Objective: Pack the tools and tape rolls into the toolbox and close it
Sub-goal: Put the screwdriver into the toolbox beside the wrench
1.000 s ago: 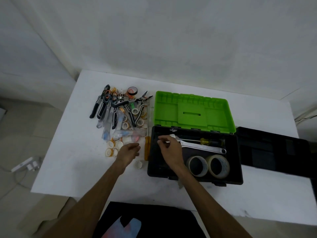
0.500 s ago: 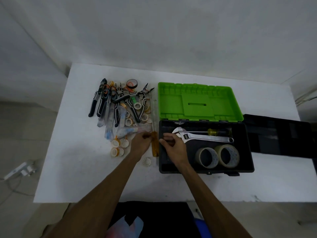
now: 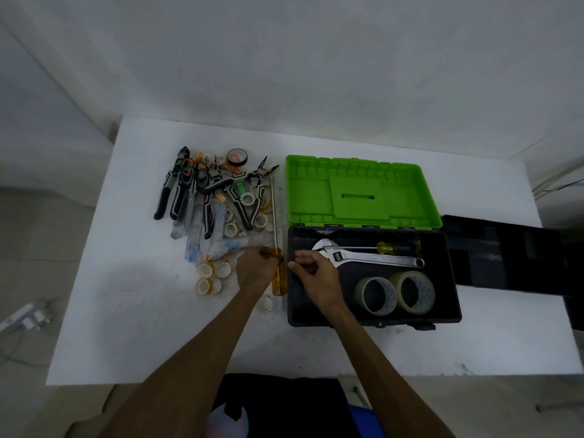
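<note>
White table [image 3: 132, 311], left hand [image 3: 254, 270] grip around amber-handled screwdriver [image 3: 279, 281].

From where I stand, nothing here can be read. The adjustable wrench [image 3: 369, 257] lying in the black toolbox [image 3: 452, 279] has some small marks near its jaw, too blurred to make out as letters or numbers. The two tape rolls [image 3: 395, 292] in the box show a faint dotted pattern on their sides, not print. The green lid tray [image 3: 360, 191] bears only moulded ribs and a slot. The pliers and small rolls heaped on the worktop [image 3: 126, 311] carry no legible label.
</note>
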